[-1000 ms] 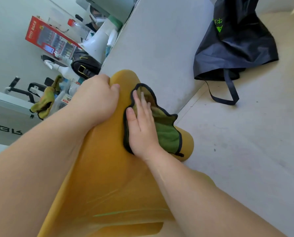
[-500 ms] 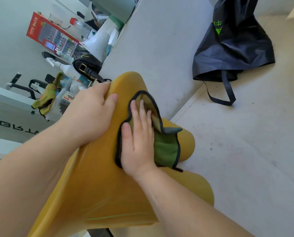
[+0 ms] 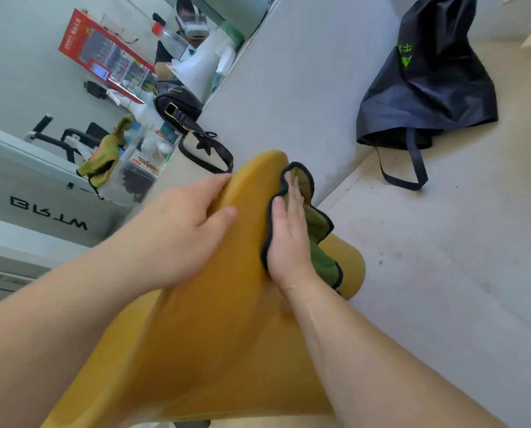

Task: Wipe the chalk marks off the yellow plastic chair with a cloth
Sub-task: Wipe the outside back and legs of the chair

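The yellow plastic chair [image 3: 220,335] fills the lower middle of the view, its backrest top pointing away from me. My left hand [image 3: 180,230] grips the backrest's left edge, fingers curled over the rim and thumb on the front face. My right hand [image 3: 288,239] lies flat with straight fingers on a green cloth with a black hem [image 3: 319,242], pressing it against the backrest's upper right side. The cloth bunches and hangs off to the right of the hand. No chalk marks show on the visible yellow surface.
A dark bag with green print [image 3: 428,84] slumps against the grey wall at upper right, its strap on the floor. At upper left sit a black handbag [image 3: 177,109], bottles, a clear box [image 3: 134,177] with a green rag [image 3: 103,159], and a red box [image 3: 103,57]. A person sits beyond them.
The view shifted and the chair moved right in it. My right hand slid the cloth up along the backrest's right side; my left hand keeps its grip on the left edge.
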Available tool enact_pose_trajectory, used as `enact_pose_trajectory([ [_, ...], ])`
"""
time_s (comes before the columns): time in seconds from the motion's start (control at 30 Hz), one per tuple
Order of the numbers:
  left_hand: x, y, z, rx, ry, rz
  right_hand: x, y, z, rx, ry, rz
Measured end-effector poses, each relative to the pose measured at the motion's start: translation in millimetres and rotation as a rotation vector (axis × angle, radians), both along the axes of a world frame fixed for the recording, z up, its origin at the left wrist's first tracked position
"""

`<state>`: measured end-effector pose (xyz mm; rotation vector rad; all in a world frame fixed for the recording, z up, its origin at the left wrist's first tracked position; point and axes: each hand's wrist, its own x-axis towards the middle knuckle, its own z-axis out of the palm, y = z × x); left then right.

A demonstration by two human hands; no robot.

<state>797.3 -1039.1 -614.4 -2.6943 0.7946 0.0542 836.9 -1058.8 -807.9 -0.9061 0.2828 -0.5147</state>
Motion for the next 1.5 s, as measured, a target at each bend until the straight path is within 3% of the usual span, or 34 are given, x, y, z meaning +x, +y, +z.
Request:
enact_pose_trajectory([
  [0.17, 60.3, -61.2, -20.8, 0.196, 0.028, -0.006, -33.4, 43.4, -9.6, -0.11, -0.029, -0.084],
  [0.33, 71.1, -65.9, -34.5, 0.23, 0.003, 0.019, -22.9, 35.3, -18.2, -0.141, -0.06, -0.078],
  [0.7, 19.3, -15.3, -28.1, 0.203, 0.067, -0.026, 44.3, -7.2, -47.4, 0.192, -0.011, 0.231],
  [1.0, 44.4, -25.8, -25.1, 0.148, 0.022, -0.053, -32.5, 75.9, -29.2, 0.011, -0.008, -0.042],
  [1.1, 40.0, -22.4, -28.2, 0.153, -0.01, -0.069, -39.3, 101.0, -50.3, 0.115, 0.024, 0.007],
  [1.27, 36.6, -20.6, -31.2, 0.121, -0.035, -0.053, 5.6, 65.1, -63.3, 0.485, 0.077, 0.23],
  [1.5, 43.9, -22.3, -32.3, 0.076, -0.018, -0.026, 31.7, -1.2, -17.7, 0.153, -0.006, 0.084],
])
